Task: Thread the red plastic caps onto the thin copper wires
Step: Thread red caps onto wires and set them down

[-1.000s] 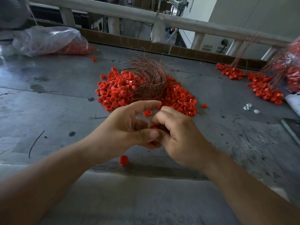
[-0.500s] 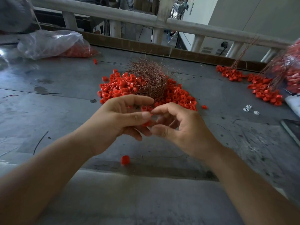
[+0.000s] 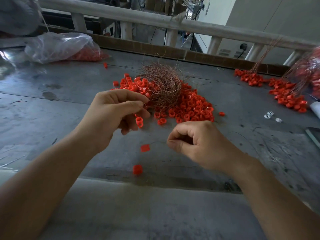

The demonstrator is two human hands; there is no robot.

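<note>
The step in hand looks like the changeover between one finished wire and the next. The right hand [image 3: 195,144] has its fingers curled tight, thumb and forefinger clamped on a threaded wire [image 3: 158,142] that runs toward nine o'clock to a hanging cap [image 3: 145,148], which seems strung and done. The left hand [image 3: 119,111], at ten o'clock from the right, has thumb and forefinger pinched together at the near edge of the wire bundle [image 3: 162,87], apparently on a single strand. A second cap [image 3: 139,122] sits against its lower fingers; I cannot tell whether it is held or lying on the table [image 3: 69,94]. The cap pile [image 3: 188,106] spreads at twelve o'clock from the hands, round the bundle. One loose cap [image 3: 137,169] lies at six o'clock. Next, I judge, the right hand must set its wire aside, toward the finished heap [image 3: 285,96] at two o'clock. The left then needs to draw one strand clear without dragging its neighbours.
</note>
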